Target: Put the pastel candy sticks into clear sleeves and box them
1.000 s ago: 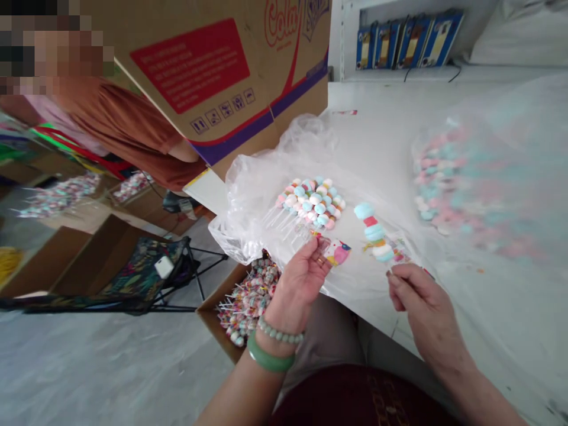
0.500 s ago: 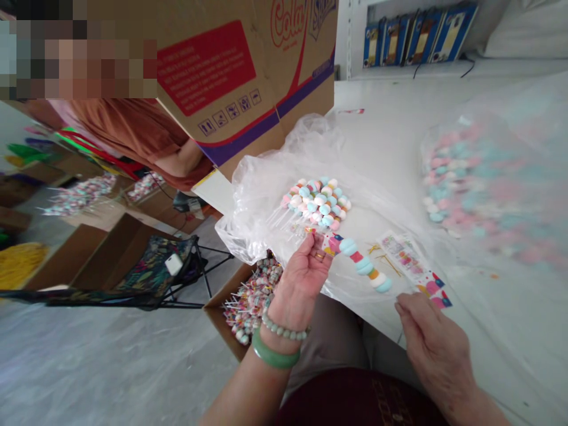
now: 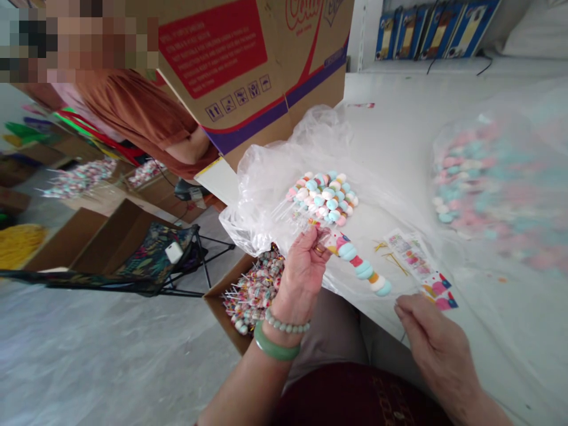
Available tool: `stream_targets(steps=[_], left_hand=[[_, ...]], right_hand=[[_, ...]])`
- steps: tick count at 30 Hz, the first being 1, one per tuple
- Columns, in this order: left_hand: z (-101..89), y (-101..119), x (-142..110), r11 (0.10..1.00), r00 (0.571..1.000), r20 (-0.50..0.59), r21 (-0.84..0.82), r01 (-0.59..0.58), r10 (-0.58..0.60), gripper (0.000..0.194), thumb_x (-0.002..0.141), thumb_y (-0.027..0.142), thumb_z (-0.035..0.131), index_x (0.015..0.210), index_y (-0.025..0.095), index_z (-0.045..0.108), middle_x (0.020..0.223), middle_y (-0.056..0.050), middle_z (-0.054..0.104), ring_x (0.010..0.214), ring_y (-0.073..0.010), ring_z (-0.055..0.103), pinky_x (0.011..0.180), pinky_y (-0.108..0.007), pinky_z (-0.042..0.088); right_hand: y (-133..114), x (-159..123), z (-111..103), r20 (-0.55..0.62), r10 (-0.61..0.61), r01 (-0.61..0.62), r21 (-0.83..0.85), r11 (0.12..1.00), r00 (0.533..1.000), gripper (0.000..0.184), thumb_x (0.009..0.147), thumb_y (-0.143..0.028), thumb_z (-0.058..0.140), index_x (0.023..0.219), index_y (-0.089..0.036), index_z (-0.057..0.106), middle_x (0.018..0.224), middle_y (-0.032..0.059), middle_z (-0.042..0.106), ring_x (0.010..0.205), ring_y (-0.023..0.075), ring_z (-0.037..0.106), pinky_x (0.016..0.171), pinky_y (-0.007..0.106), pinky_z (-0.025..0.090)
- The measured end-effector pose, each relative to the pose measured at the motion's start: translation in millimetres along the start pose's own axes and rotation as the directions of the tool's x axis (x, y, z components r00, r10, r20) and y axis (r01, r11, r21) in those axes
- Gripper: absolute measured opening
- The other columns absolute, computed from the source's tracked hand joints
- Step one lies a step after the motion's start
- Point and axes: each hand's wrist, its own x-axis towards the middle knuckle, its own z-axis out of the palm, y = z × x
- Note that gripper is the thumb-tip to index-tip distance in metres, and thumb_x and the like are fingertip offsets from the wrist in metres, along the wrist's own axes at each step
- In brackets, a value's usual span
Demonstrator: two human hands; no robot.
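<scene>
My left hand (image 3: 305, 260) pinches a marshmallow skewer (image 3: 364, 270) near its upper left end. Blue, white, red and yellow pieces run down to the right along the skewer, and a printed wrapper shows beside my fingers. My right hand (image 3: 432, 337) is closed, thumb against fingers, just past the skewer's lower end; what it pinches, if anything, I cannot make out. Beyond my left hand lies a pile of marshmallow skewers (image 3: 326, 198) on clear plastic. Gold twist ties (image 3: 393, 260) and flat printed wrappers (image 3: 415, 260) rest on the white table between the hands.
A cardboard carton (image 3: 252, 89) stands at the back left. Bagged marshmallow skewers (image 3: 488, 195) lie at right on the table (image 3: 390, 136). Below the table's edge, an open box (image 3: 226, 278) holds many wrapped skewers. A folding chair (image 3: 164, 254) and another person (image 3: 133, 118) are at left.
The view has shifted slightly, moving the table things a little right in the picture. Both hands keep nearly the same pose, with the skewer still in my left hand.
</scene>
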Motion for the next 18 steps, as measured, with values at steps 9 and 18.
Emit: stream_targets(steps=[9, 18], left_hand=[[-12.5, -1.2, 7.1, 0.997, 1.0, 0.008, 0.074, -0.01, 0.009, 0.005, 0.08, 0.019, 0.062, 0.078, 0.015, 0.062, 0.07, -0.002, 0.068, 0.058, -0.0109, 0.063, 0.057, -0.023, 0.052], [-15.9, -11.4, 9.7, 0.998, 0.997, -0.049, -0.012, -0.058, 0.057, 0.005, 0.077, 0.017, 0.066, 0.079, 0.016, 0.061, 0.071, 0.0, 0.066, 0.062, -0.0093, 0.062, 0.06, -0.021, 0.05]], right_hand=[[-1.0, 1.8, -4.5, 0.182, 0.245, -0.274, 0.152, 0.95, 0.952, 0.021, 0.089, -0.035, 0.047, 0.076, -0.023, 0.058, 0.06, -0.003, 0.055, 0.052, 0.0123, 0.052, 0.049, 0.023, 0.041], [1.0, -4.9, 3.1, 0.063, 0.049, -0.05, 0.022, 0.998, 0.997, 0.011, 0.091, -0.024, 0.046, 0.086, -0.022, 0.055, 0.07, -0.0002, 0.062, 0.061, 0.0133, 0.059, 0.059, 0.024, 0.043]])
